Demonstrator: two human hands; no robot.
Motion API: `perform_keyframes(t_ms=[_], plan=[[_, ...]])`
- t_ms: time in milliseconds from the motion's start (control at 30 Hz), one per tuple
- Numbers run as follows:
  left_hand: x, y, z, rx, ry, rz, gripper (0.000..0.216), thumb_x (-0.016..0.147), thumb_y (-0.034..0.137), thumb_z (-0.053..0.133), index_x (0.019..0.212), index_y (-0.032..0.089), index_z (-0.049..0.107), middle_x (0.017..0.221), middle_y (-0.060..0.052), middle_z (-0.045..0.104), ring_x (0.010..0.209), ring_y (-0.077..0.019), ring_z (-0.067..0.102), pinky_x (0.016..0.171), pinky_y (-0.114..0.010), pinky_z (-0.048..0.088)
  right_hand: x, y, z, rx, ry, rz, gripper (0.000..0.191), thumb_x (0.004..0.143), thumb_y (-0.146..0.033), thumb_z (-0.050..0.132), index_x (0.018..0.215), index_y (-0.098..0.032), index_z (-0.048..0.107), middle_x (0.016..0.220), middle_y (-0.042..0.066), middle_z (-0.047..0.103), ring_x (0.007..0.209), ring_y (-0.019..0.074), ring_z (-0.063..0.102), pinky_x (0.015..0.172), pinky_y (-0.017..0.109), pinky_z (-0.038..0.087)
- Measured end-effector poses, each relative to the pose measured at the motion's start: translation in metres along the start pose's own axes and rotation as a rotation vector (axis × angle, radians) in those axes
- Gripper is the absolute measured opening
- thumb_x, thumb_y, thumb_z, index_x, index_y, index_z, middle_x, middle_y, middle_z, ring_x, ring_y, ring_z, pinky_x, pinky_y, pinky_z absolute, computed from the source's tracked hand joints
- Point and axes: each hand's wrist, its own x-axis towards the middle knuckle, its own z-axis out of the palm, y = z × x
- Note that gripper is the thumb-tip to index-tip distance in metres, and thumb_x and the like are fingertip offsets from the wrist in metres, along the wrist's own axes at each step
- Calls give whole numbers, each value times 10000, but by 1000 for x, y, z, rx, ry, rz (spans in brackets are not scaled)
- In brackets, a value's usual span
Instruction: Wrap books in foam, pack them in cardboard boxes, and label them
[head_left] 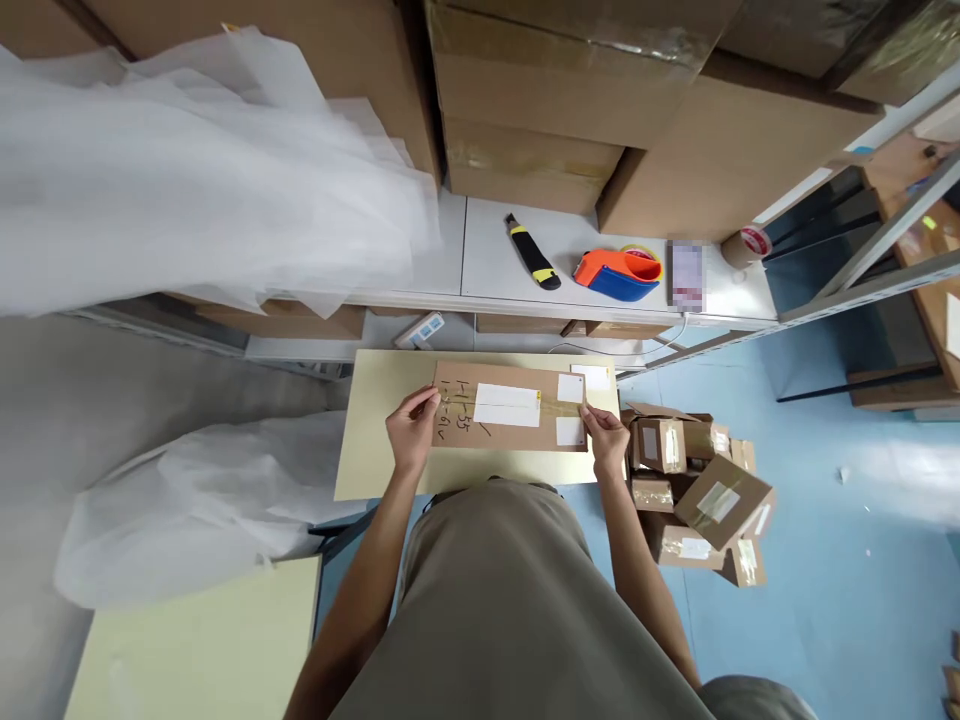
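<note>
A flat brown cardboard box (510,412) lies on a small pale yellow table (375,420) in front of me. It bears white labels, clear tape and handwriting at its left end. My left hand (411,430) grips the box's left end, fingers curled over the edge. At the right end my right hand (606,440) holds the box, fingers closed on its corner by a small white label.
On the white shelf (487,262) behind lie a black-and-yellow utility knife (532,253), an orange-and-blue tape dispenser (619,272) and a tape roll (746,245). Large cartons stack above. White foam sheeting (187,170) hangs left. Several small taped boxes (697,490) sit on the blue floor right.
</note>
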Motion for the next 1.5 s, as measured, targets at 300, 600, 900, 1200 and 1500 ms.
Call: perform_keyframes(t_ms=[300,600,900,1200,1500], plan=[[-46,25,11,31,150,-48,461,886,581,858,1109,178,888,1226,-153,871,1203,-361,829,1119,-541,673,8,-7,-24,-18,-38,-54,500,794,-628,939,1022,-183,912,1137,153,894,1137,397,859,1074,547,692],[-69,18,34,194,145,24,449,1012,611,694,1118,197,831,1310,-174,834,1241,-336,802,1152,-543,639,29,-4,-51,-111,-197,-140,467,883,-644,862,1012,-195,892,1185,169,887,1151,376,854,1028,498,699],[-48,104,88,452,-28,538,243,1131,375,592,1162,268,807,1398,-136,759,1426,-327,665,1258,-545,520,81,-91,-37,-435,-305,-640,479,1064,-663,654,1197,-232,818,1230,155,850,1108,340,810,1050,502,657],[-11,212,170,310,-74,868,249,1160,298,551,1206,230,786,1375,-103,783,1381,-263,697,1221,-486,545,190,-193,55,-838,-267,-1030,493,1098,-381,625,1506,-108,587,1391,248,734,1393,402,634,1269,678,410],[-52,210,140,157,-180,730,234,1153,324,584,1227,233,787,1327,-97,816,1277,-240,763,1155,-435,607,153,-179,38,-802,-319,-890,414,1103,-470,666,1380,-165,626,1207,203,802,1146,376,750,1083,591,574]])
